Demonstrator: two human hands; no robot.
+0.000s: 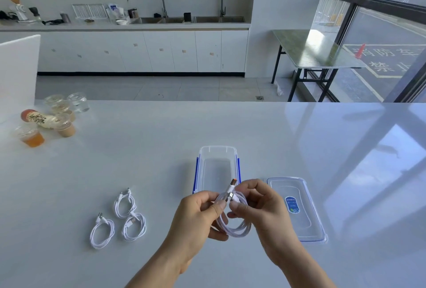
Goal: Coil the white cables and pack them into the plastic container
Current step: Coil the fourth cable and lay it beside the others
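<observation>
Progress, as I judge it: roughly mid-task. Three white coils lie loose on the surface (161, 160) at 9 o'clock from the hands: the far coil (124, 204), near-left coil (102, 233) and near-right coil (134, 226). All are wound, none packed yet. The container (217, 149) sits at 12 o'clock just beyond the hands, open side up, and looks empty inside. Its lid (309, 225) lies flat at 3 o'clock, just beside the box, label showing. A 4th one, the held cable (235, 231), is up off the surface betw. both hands, w/ several loops formed. On the left hand (198, 216) the grip pinches the upper-left of the loop bundle betw. thumb and forefinger, other fingers curled under. On the right hand (260, 209) the grip pinches the strands near the plug ends at the top of the bundle, thumb on the front. Left to do, prob.: tidy the ends of this coil, then move all 4 into the box; whether the lid goes on isn't stated. Orientation: the held coil is an oval, long axis approx. 12–6, hanging toward 6. Its USB plug (231, 186) w/ orange tip sticks out pointing to 12–1 o'clock, toward the container. The container's long axis also runs 12–6; the lid's leans approx. 11–5.
</observation>
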